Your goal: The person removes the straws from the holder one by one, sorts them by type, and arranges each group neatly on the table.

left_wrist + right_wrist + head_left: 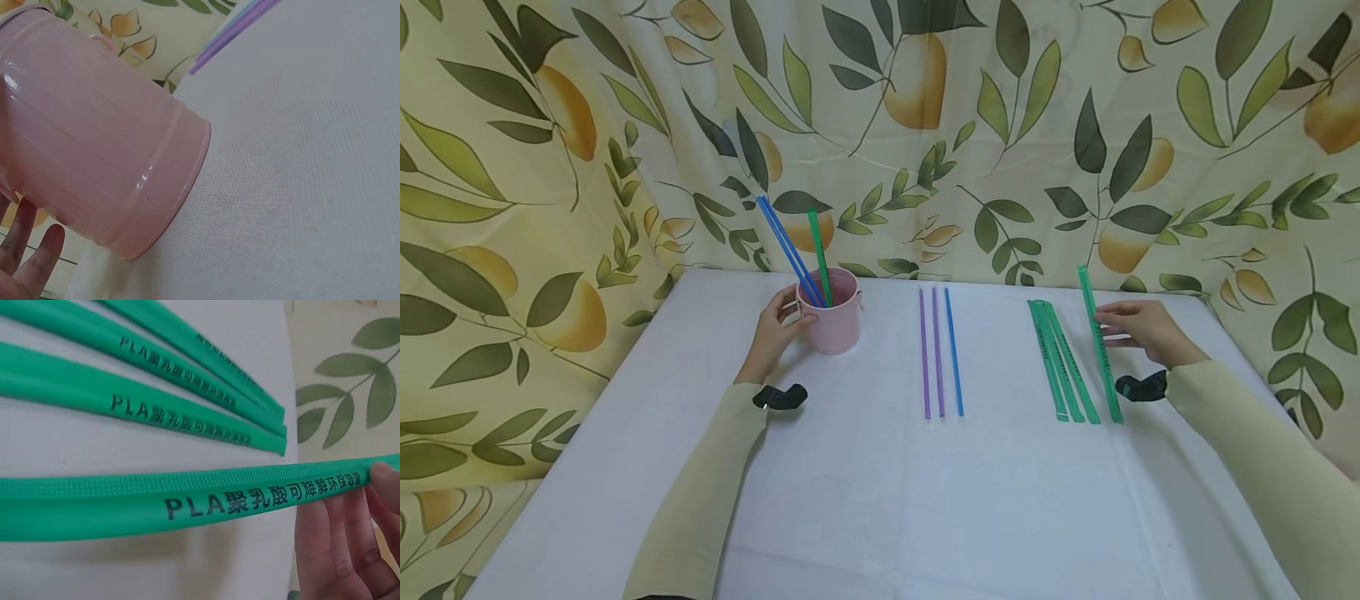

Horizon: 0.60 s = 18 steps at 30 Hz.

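Note:
A pink bucket with small side lugs stands at the back left of the table, and my left hand grips it from its left side. Blue straws and a green-wrapped straw lean inside it; their lower ends are hidden. In the left wrist view the bucket fills the left part, with fingers beside it. On the right, my right hand pinches a green-wrapped straw printed "PLA", its upper end raised. More green-wrapped straws lie just left of it.
Two purple straws and a blue straw lie side by side mid-table. A white cloth covers the table. Behind it hangs a curtain with leaf and fruit print. Both wrists wear black straps.

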### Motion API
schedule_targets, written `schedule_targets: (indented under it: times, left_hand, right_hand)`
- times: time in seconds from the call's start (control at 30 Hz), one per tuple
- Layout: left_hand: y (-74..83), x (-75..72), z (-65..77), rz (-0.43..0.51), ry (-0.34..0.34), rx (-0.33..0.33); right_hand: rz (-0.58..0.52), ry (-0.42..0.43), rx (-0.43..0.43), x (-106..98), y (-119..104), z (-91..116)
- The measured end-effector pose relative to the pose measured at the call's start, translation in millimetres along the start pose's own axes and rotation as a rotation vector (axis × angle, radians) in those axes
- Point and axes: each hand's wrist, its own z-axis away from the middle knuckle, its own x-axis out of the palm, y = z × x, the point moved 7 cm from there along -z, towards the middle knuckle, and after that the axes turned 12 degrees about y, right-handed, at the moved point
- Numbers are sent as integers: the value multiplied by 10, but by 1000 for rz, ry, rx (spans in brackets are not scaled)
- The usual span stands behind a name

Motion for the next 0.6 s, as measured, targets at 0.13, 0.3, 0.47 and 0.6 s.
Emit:
schedule_targets:
  times: [0.13, 0.3, 0.47, 0.6]
  left_hand:
    - [-2, -9, -1, 4, 0, 4]
    - [-4, -11, -4, 19, 0, 12]
    - [-1, -9, -6, 25, 0, 8]
    - [12, -8, -1, 21, -1, 11]
  right_hand:
    - [-5, -29, 21, 58, 61, -68]
    - [-19, -44, 30, 142, 120, -153]
    - [-42, -29, 75, 202, 196, -232]
    - [-47, -5, 115, 237, 250, -281]
